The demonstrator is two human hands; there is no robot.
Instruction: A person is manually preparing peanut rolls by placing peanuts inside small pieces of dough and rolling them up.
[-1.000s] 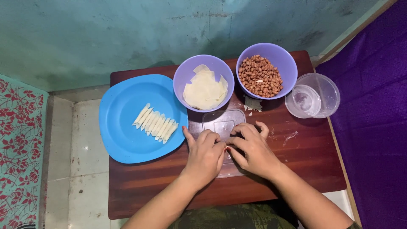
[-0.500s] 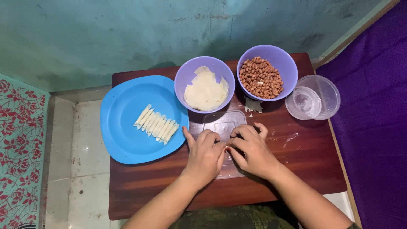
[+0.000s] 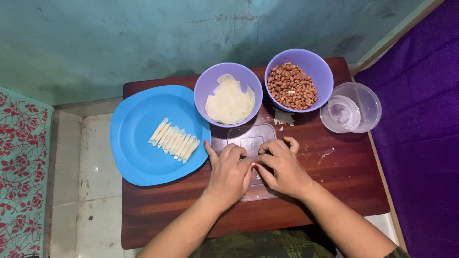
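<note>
My left hand and my right hand rest side by side on a clear plastic lid lying flat on the small wooden table. The fingertips of both hands curl inward and meet over something small that they hide. To the left, a blue plate carries a row of several pale rolled wrappers. Behind my hands stands a purple bowl of flat wrapper sheets and beside it a purple bowl of peanuts.
A clear plastic container stands at the table's right back corner. Small pale scraps lie under the peanut bowl. A purple cloth lies on the right, tiled floor and a patterned mat on the left.
</note>
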